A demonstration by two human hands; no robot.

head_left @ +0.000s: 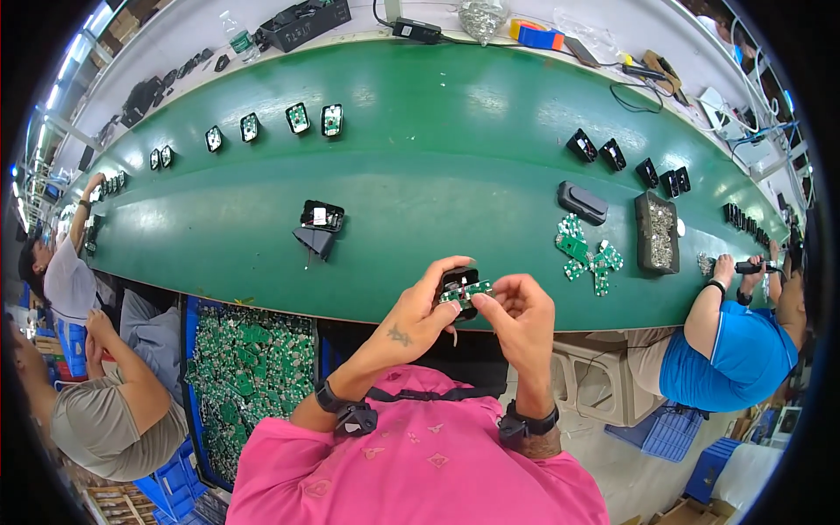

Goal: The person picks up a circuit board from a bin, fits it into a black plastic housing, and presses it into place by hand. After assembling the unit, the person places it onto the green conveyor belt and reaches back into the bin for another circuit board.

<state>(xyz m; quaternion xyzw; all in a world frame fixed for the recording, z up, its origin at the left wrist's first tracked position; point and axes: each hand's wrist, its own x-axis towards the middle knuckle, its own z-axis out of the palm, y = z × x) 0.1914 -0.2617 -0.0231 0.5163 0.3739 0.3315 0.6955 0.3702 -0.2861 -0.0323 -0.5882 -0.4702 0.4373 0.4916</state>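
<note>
- Black plastic casing [450,280], small and open on top, held in my left hand [416,313], fingers curled around its far side and thumb along the near side, just over the table's near edge
- Green circuit board [468,293] lying across the casing's near part; my right hand [522,313] has a narrow pinch on its right end, between thumb and fingertips; I cannot tell how far the board sits inside
- Green table [394,236] curving away in front of me, its edges bent by the wide lens
- Ahead and to my left on it, another open casing [322,216] with a white part inside, and a dark shell piece [315,242] tilted just beside it
- Ahead and to my right, a loose cluster of green boards [574,247], a closed dark case [583,202] behind them, and a dark tray [640,232] full of small metal parts beside them
- Farther back, filled casings [332,120] spaced out on the left, more black casings [581,145] on the right
- Below the table edge at my left, a blue bin [190,337] heaped with green boards
</note>
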